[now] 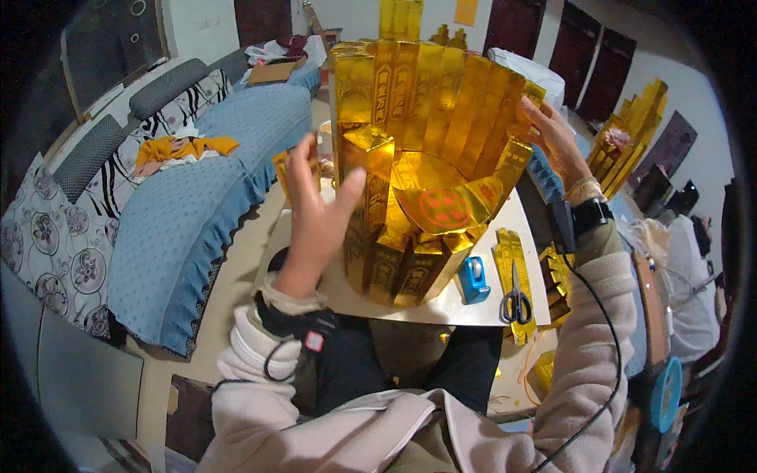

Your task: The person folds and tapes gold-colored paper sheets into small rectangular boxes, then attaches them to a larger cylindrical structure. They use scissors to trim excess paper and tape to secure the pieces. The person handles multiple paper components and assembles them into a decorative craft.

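A round, basket-like structure of folded gold foil paper (426,127) stands on a small white table before me. Its back wall is tall, made of upright strips with printed characters, while the front is lower. A curved foil piece with a red emblem (445,208) lies across the front opening. My left hand (316,219), slightly blurred, is beside the left wall with thumb and fingers spread, holding nothing. At the right end of the tall wall, my right hand (553,133) grips the edge; some of its fingers are hidden.
On the table (414,316), right of the structure, are a blue tape dispenser (474,281) and scissors (517,301) lying on flat gold strips (507,248). A blue-covered sofa (195,195) runs along the left. More gold foil constructions (636,133) stand at right. A cable (609,331) hangs along my right sleeve.
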Motion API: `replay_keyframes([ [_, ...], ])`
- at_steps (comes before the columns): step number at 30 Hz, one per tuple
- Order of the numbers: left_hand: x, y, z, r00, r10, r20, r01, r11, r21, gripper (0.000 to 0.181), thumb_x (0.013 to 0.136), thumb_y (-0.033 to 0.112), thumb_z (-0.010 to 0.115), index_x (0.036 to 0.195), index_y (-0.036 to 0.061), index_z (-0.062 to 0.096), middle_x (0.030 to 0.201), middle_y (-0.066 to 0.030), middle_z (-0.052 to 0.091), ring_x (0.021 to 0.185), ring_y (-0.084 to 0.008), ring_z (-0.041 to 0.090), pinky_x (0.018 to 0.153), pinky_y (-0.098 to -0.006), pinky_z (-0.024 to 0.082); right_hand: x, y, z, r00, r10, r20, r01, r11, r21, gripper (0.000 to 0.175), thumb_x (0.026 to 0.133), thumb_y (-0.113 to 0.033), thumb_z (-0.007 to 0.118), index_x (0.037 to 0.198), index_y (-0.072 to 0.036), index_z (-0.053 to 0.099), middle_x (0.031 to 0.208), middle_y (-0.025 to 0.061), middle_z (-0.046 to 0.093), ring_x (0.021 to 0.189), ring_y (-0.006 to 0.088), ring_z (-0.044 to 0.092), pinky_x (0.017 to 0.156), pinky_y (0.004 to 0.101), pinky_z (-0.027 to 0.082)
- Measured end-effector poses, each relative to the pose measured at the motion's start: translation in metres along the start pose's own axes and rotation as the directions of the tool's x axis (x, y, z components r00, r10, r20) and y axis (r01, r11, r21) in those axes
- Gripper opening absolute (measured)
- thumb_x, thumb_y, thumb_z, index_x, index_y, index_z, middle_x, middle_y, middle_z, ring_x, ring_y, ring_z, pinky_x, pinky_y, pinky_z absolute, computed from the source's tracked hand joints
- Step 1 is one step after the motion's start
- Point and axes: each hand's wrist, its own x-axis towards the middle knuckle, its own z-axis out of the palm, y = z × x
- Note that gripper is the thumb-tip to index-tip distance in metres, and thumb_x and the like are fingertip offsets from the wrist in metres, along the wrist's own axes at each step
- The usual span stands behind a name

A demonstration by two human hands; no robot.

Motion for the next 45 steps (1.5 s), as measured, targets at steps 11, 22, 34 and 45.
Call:
replay_keyframes([
  [11, 0.129, 0.008, -0.006, 0.974, -0.045, 0.222, -0.030, 0.945, 0.324, 0.083, 0.089, 0.051, 0.075, 0.148, 0.0027, 0.043, 0.131, -0.0236, 0.065, 0.119, -0.0334, 0.067, 0.098, -0.0420, 0.054, -0.005, 0.017, 0.016, 0.993, -0.085, 0.079, 0.049, 0.926, 0.375, 0.054, 0.105, -0.044, 0.060, 0.141, -0.004, 0.054, 0.136, 0.0046, 0.063, 0.121, 0.0127, 0.061, 0.102, 0.0272, 0.047],
  [22, 0.164, 0.026, -0.028, 0.934, -0.213, 0.286, 0.108, 0.933, 0.343, 0.038, 0.089, 0.029, 0.078, 0.115, 0.0026, 0.071, 0.102, -0.0020, 0.073, 0.090, -0.0121, 0.067, 0.081, -0.0298, 0.053, 0.025, -0.009, 0.033, 0.970, -0.220, 0.106, 0.170, 0.919, 0.357, 0.055, 0.099, -0.045, 0.069, 0.131, -0.002, 0.059, 0.121, 0.0032, 0.067, 0.112, 0.0118, 0.062, 0.098, 0.0298, 0.049],
  [34, 0.281, 0.098, 0.001, 0.919, -0.037, 0.392, -0.104, 0.938, 0.331, 0.060, 0.086, 0.052, 0.078, 0.121, 0.0051, 0.067, 0.106, -0.0038, 0.072, 0.092, -0.0135, 0.069, 0.080, -0.0281, 0.053, 0.013, -0.106, -0.078, 0.899, -0.438, 0.011, 0.438, 0.898, -0.043, 0.038, 0.106, -0.040, 0.061, 0.117, -0.004, 0.067, 0.099, -0.0016, 0.067, 0.082, 0.0083, 0.062, 0.070, 0.0266, 0.051],
  [45, 0.199, 0.183, 0.290, 0.884, 0.282, 0.373, -0.145, 0.924, -0.354, 0.022, 0.095, 0.016, 0.075, 0.104, 0.0020, 0.061, 0.070, -0.0048, 0.057, 0.056, -0.0137, 0.052, 0.049, -0.0324, 0.041, -0.091, -0.130, -0.279, 0.911, -0.358, -0.203, 0.323, 0.928, -0.188, 0.047, 0.103, -0.040, 0.066, 0.130, -0.002, 0.063, 0.117, 0.0024, 0.070, 0.099, 0.0125, 0.067, 0.083, 0.0291, 0.056],
])
